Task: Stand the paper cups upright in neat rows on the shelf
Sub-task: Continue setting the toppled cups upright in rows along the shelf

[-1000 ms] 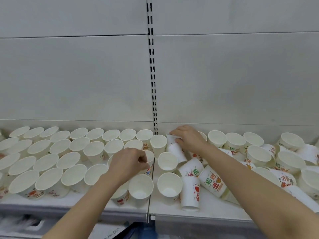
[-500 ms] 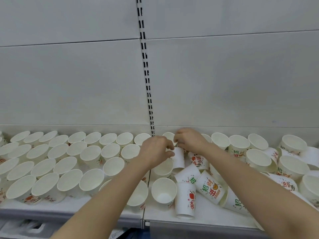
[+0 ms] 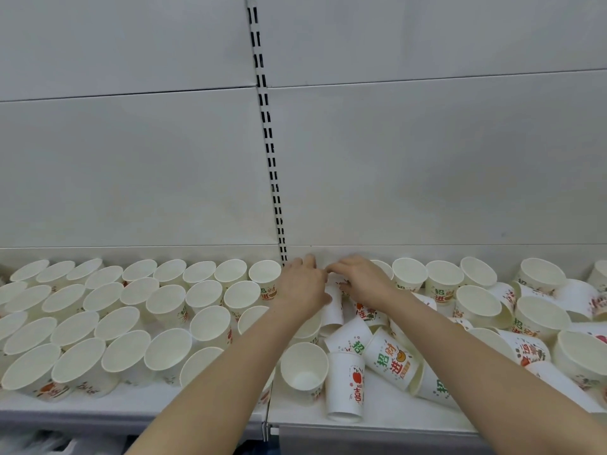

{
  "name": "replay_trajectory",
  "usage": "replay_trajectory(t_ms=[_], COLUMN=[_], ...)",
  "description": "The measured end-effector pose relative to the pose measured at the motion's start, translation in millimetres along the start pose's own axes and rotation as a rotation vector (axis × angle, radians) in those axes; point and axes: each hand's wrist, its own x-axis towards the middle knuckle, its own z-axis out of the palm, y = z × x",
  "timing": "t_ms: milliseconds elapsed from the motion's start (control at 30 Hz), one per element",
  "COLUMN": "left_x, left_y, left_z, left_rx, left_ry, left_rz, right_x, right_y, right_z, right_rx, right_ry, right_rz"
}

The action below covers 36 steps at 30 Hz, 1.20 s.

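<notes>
On your left, the upright paper cups point(image 3: 131, 318) stand mouth-up in close rows across the white shelf point(image 3: 131, 403), from its front lip to the back. Your left hand point(image 3: 300, 290) reaches to the back of the shelf just right of those rows, beside the slotted upright point(image 3: 274, 178); its fingers point(image 3: 310, 262) are curled downward, and its thumb presses the side of an overturned white cup point(image 3: 332, 311). Whether those fingers grip anything behind it, you cannot tell. Your right hand point(image 3: 363, 280) sits just beside the left, fingertips nearly meeting it, fingers bent and resting over the same cluster of cups; what it holds is hidden. Further right lies the jumbled pile of cups point(image 3: 394, 359), some tipped on their sides showing red, green and orange print, some upside down, others upright. Behind everything runs a plain grey back panel point(image 3: 427, 159).
</notes>
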Motion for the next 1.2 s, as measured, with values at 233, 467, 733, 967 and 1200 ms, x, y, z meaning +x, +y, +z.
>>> replay_trajectory(t_ms=[233,467,733,967,1200], left_x=[2.3,-17.8,-36.0,-33.8,-37.5], left_y=[-3.5,-19.1,-23.1,-27.2,-21.9], left_z=[-5.5,-15.5,-4.7,-10.1,-11.7], left_rx=[-0.273,-0.519,-0.218,-0.242,-0.255], left_ry=[-0.109,0.018,0.134,0.08,0.093], left_rz=[-0.092,-0.128,-0.018,-0.012,0.03], right_x=[3.6,16.4,25.7,7.0,-11.9], right_y=[-1.2,-10.7,-10.1,-9.5,-18.9], right_z=[1.5,-9.6,-30.9,-32.1,1.7], right_rx=[-0.117,-0.327,-0.358,-0.118,-0.153], right_ry=[-0.065,-0.077,-0.075,0.066,0.184], right_rz=[-0.081,-0.197,-0.195,0.013,-0.012])
